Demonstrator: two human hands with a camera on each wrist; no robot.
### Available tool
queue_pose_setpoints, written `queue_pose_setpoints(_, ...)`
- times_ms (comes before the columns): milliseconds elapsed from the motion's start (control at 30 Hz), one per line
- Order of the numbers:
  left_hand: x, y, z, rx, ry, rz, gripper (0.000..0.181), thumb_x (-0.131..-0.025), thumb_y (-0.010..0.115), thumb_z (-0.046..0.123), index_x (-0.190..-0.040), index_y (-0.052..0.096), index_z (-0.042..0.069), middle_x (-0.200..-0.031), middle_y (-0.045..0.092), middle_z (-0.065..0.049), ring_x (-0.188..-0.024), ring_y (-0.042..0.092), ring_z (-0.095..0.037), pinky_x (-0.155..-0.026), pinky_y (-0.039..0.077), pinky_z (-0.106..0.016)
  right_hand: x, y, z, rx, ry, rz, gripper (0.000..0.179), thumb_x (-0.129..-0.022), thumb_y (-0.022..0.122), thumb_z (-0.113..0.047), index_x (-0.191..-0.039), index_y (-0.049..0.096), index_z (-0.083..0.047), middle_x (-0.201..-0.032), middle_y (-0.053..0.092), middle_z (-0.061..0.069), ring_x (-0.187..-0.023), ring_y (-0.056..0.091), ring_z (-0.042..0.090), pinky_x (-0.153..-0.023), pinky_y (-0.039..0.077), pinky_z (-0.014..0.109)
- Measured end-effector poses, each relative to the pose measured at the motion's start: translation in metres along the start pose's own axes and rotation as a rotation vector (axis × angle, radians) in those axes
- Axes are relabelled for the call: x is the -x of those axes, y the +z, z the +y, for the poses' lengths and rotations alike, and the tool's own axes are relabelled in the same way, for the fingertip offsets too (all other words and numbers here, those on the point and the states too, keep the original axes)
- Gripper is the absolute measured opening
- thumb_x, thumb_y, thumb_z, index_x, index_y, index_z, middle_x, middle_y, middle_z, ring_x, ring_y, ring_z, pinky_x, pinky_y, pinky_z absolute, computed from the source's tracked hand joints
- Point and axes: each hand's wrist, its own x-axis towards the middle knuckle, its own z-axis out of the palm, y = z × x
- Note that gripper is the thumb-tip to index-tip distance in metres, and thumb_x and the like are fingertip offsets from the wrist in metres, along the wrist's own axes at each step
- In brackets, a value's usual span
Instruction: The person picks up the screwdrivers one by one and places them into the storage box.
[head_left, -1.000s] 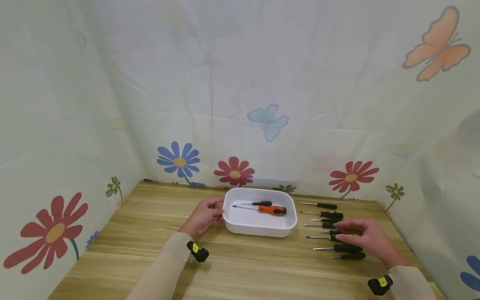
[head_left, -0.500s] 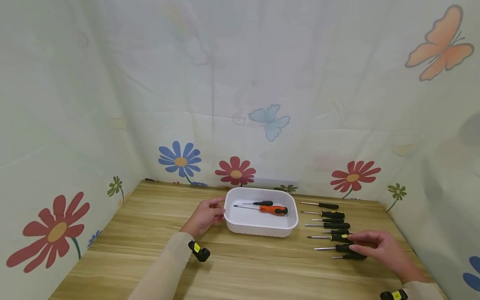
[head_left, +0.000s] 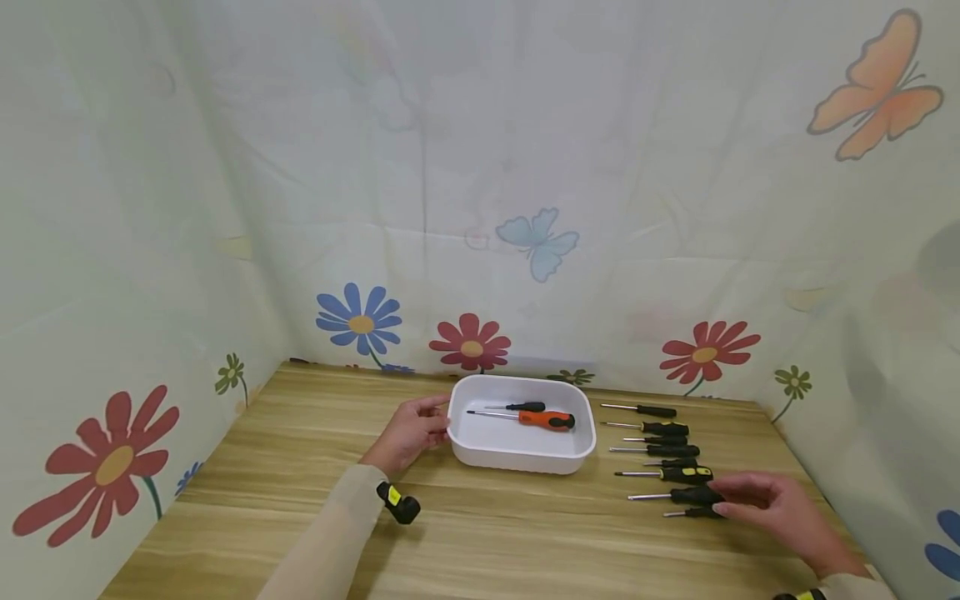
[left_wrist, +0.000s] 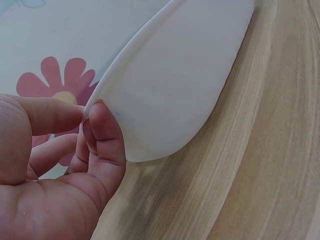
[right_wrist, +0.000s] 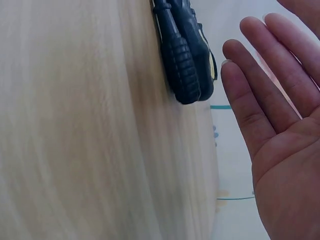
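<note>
A white rectangular plastic container stands mid-table, holding an orange-and-black screwdriver and a smaller black screwdriver. At its left end, my left hand grips the rim; the left wrist view has the fingers curled against the white wall. Over on the right, several screwdrivers lie in a row, shafts pointing left. My right hand is beside the handle ends of the nearest ones, fingertips close to a black-handled screwdriver. Its fingers are extended in the right wrist view, near two dark handles, holding nothing.
The row's far end has a slim black screwdriver; a black-and-yellow one lies nearer. A wood-grain table carries everything. Behind and at both sides hangs a pale curtain printed with flowers and butterflies.
My right hand has moved toward the near right along the row, from the middle handles to the nearest ones. My left hand and the container stay in place.
</note>
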Motion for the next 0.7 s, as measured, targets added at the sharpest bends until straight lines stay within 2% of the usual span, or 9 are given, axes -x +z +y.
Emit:
queue_pose_setpoints(200,-0.002,-0.001,0.000,-0.004,0.002,-0.002,0.049,-0.099,0.061,-0.001,-0.147,0.057,0.010,-0.106,0.058,-0.013,-0.086,0.063,-0.023,-0.082,0.059,-0.033,0.005,-0.001,0.006,-0.047,-0.055,0.013,0.036,-0.087,0.080,-0.008,-0.117,0.072,0.009,-0.111,0.078,0.001,-0.097,0.073,0.004,-0.077,0.058,0.018)
queue_pose_setpoints(433,-0.003,0.000,-0.001,0.005,0.010,0.000,0.048,-0.099,0.061,-0.001,-0.145,0.059,0.012,-0.105,0.059,-0.012,-0.085,0.063,-0.022,-0.080,0.059,-0.033,0.004,0.000,0.009,0.016,0.031,0.059,0.033,-0.085,0.082,-0.013,-0.113,0.075,0.003,-0.105,0.079,0.002,-0.092,0.073,0.005,-0.075,0.057,0.017)
queue_pose_setpoints(567,-0.003,0.000,-0.002,0.005,0.011,0.003,0.047,-0.099,0.061,0.000,-0.144,0.060,0.012,-0.105,0.059,-0.012,-0.085,0.063,-0.022,-0.080,0.059,-0.032,0.004,0.002,0.012,0.065,0.032,0.075,0.031,-0.084,0.084,-0.016,-0.110,0.077,-0.001,-0.103,0.079,0.004,-0.091,0.070,-0.003,-0.074,0.056,0.016)
queue_pose_setpoints(700,-0.002,0.000,-0.002,-0.002,0.010,0.007,0.047,-0.099,0.061,0.000,-0.144,0.060,0.012,-0.105,0.059,-0.012,-0.085,0.063,-0.023,-0.079,0.059,-0.031,0.004,0.002,0.015,0.093,0.050,0.068,0.032,-0.084,0.085,-0.020,-0.110,0.078,-0.004,-0.105,0.079,0.005,-0.092,0.069,-0.004,-0.074,0.056,0.018)
